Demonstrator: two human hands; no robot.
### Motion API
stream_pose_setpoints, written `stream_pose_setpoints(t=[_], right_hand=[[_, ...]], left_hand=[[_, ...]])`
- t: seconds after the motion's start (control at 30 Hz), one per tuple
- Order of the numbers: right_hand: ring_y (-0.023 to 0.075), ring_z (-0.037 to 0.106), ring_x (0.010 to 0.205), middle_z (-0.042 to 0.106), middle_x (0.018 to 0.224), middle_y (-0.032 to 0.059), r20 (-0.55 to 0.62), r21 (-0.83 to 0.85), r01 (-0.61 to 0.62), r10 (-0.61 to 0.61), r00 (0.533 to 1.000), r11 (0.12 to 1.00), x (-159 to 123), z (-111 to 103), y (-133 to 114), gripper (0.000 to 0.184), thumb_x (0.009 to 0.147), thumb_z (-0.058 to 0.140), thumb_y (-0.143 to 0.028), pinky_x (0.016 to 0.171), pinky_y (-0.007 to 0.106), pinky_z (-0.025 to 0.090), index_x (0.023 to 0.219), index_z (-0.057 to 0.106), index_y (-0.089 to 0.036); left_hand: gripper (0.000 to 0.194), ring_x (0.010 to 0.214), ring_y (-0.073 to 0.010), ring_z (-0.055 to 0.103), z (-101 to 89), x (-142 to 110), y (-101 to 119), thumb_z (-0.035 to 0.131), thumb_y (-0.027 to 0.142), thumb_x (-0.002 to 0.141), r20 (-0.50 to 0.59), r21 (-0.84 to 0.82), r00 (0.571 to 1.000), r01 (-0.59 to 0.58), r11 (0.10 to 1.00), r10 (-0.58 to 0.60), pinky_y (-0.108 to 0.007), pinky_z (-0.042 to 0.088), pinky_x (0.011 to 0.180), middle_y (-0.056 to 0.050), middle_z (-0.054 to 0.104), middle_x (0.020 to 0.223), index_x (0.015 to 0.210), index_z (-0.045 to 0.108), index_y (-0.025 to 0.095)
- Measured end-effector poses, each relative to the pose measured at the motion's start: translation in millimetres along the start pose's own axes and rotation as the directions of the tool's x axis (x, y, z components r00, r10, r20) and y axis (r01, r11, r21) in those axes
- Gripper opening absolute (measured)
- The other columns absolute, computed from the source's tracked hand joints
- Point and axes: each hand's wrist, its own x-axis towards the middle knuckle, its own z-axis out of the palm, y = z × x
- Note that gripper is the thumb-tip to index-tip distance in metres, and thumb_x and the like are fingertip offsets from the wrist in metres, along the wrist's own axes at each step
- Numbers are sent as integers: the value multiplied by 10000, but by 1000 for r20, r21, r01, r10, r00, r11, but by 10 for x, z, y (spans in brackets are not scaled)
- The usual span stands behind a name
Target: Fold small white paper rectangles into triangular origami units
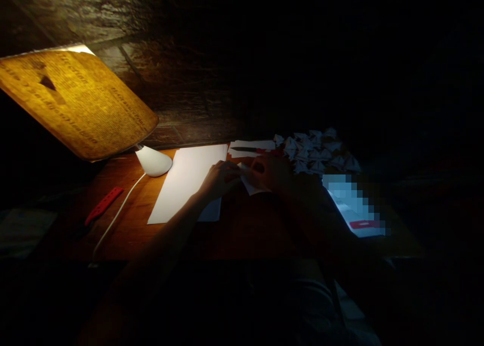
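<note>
Between my two hands is a small piece of white paper (252, 185), apparently folded, with a corner pointing up near my left fingertips. My left hand (219, 178) has its fingers closed at the paper's left corner, its wrist above a stack of white sheets (189, 177). My right hand (275, 173) is in shadow, fingers curled and pinching the paper's right side. Just beyond the hands, a knife (245, 149) with a dark blade and red handle lies on smaller cut papers (236, 154). Several folded white paper shapes (310, 152) are clustered at the back right.
A lamp with a yellow printed shade (83, 104) and white base (154, 162) stands at the left; its white cord (117, 220) runs to the front edge. A red strip-like object (104, 205) lies beside it. A lit screen (350, 205) rests right on the wooden table (242, 235). Behind is a wall.
</note>
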Motion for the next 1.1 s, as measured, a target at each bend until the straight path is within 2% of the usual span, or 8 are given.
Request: stream_pose_setpoints(t=[0.13,0.33,0.5,0.57,0.63,0.83,0.93,1.1], right_hand=[[186,672,851,777,983,54,64,15,92,-93,994,996,15,20,69,20,850,739,-179,733,283,443,858,743,-197],[220,706,908,802,998,45,134,63,152,-159,978,986,65,-8,178,167,789,701,-77,794,314,482,859,761,-215],[228,702,892,799,979,50,147,95,206,-218,965,974,72,-43,177,158,759,689,-79,812,331,496,805,752,-216],[229,702,905,798,974,47,144,92,212,-224,964,973,69,-43,177,147,750,697,-90,822,332,495,791,752,-221],[222,703,909,801,990,44,145,105,218,-232,962,970,68,-36,183,124,756,710,-111,829,329,492,790,754,-221],[207,687,873,798,957,51,151,115,198,-214,965,973,72,-4,180,32,837,754,-195,806,325,473,820,777,-209],[212,687,891,795,951,48,121,112,162,-175,977,980,67,31,159,76,875,744,-192,830,334,475,914,801,-221],[226,688,991,803,1084,54,94,153,170,-185,978,974,49,95,142,168,866,728,-133,931,373,491,967,814,-236]], left_hand=[[161,1061,-286,663,-24,-5,-10,755,284,900,9,35,999,38,999,-38,-511,560,951,-77,742,1160,1046,821,293],[190,1089,-292,689,-11,2,-26,757,282,881,-3,-23,999,54,998,-54,-521,525,1014,-67,779,1160,1068,780,262],[353,1116,-325,674,-13,-10,-23,785,291,841,-28,-48,994,101,994,-103,-525,518,1002,-84,774,1194,1187,732,242],[418,1130,-328,667,-13,-15,-17,780,293,848,-32,-46,994,100,994,-102,-520,516,998,-92,768,1214,1258,712,246],[392,1133,-316,664,-7,-16,-16,755,284,873,-20,-36,997,77,996,-78,-518,508,1007,-79,764,1223,1263,721,272],[226,1114,-298,651,-6,-6,-24,719,250,898,13,-6,998,67,998,-67,-510,511,997,-61,754,1198,1101,803,301],[206,1118,-299,644,-20,-6,-9,708,241,905,23,10,998,51,999,-51,-513,511,999,-59,748,1183,1065,821,305],[232,1100,-295,648,4,-14,-21,731,232,887,-1,13,998,64,998,-64,-511,522,978,-58,730,1171,1073,828,332]])
